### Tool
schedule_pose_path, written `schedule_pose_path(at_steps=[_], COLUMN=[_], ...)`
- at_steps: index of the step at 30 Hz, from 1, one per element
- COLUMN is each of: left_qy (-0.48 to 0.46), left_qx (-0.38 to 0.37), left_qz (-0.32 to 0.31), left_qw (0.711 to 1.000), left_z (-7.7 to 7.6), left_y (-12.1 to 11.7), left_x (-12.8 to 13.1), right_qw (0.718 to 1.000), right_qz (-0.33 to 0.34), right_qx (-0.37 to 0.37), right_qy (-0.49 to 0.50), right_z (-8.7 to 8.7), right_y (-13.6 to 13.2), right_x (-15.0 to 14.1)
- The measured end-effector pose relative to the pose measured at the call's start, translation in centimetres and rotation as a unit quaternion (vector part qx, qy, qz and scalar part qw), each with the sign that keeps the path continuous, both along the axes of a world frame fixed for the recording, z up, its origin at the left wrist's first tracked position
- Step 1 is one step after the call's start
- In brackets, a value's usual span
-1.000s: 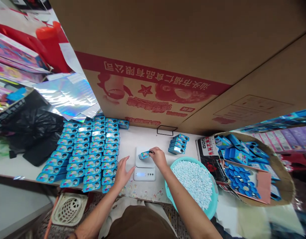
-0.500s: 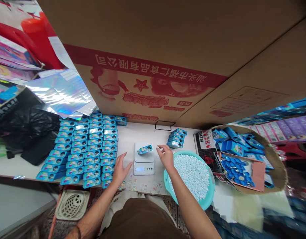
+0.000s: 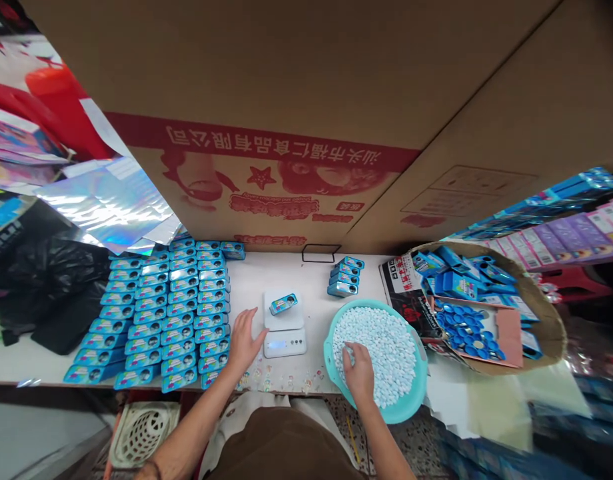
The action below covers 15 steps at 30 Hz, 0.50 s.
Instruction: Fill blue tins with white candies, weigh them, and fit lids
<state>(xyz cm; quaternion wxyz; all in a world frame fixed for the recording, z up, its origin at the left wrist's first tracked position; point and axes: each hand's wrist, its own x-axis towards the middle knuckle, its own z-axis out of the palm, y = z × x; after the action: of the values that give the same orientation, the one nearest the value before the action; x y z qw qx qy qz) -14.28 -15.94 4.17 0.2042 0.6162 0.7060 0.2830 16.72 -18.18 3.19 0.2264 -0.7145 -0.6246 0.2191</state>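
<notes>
1. Head camera: I observe one blue case (image 3: 284,304) lying at a slant on the upper plate of the white scale (image 3: 285,342), with neither hand on it.
2. Left hand (image 3: 245,343): thumb and fingers spread well apart, gripping nothing, just beside the scale's left edge. Contact with the scale I cannot tell.
3. Right hand (image 3: 359,377): over the white pellets (image 3: 386,347) in the turquoise basin (image 3: 421,373), fingers partly curled. I cannot tell how wide the grip stands or whether it has hold of any pellets.
4. Left of the scale, I record rows of blue cases (image 3: 179,320) set closely on the white table (image 3: 316,313).
5. Behind the basin, a short row of similar cases (image 3: 344,280).
6. To its right, an open carton (image 3: 549,327) containing more cases and blue caps (image 3: 469,330).
</notes>
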Motion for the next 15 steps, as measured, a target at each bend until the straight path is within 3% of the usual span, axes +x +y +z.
schedule_pose_path(at_steps=[4,7,10,15], left_qy=[0.067,0.110,0.134,0.200], left_qx=[0.016,-0.051,-0.069,-0.011], left_qz=[-0.074,-0.138,-0.148,-0.105], left_qw=[0.995,0.983,0.977,0.974], left_z=[0.7,0.9,1.4,2.4], left_y=[4.8,7.9,10.0,14.1], left_x=[3.6,4.3,1.3,-7.5], right_qw=[1.000,0.999,0.998,0.995], right_qz=[-0.005,-0.010,-0.036,-0.076], right_qx=[-0.002,0.003,0.021,0.042], right_qy=[0.029,0.043,0.043,0.057], right_z=[-0.6,-1.0,-1.8,-4.4], right_y=[-0.9,-1.3,-1.7,-2.3], right_x=[-1.2,-1.7,-1.5,-0.2])
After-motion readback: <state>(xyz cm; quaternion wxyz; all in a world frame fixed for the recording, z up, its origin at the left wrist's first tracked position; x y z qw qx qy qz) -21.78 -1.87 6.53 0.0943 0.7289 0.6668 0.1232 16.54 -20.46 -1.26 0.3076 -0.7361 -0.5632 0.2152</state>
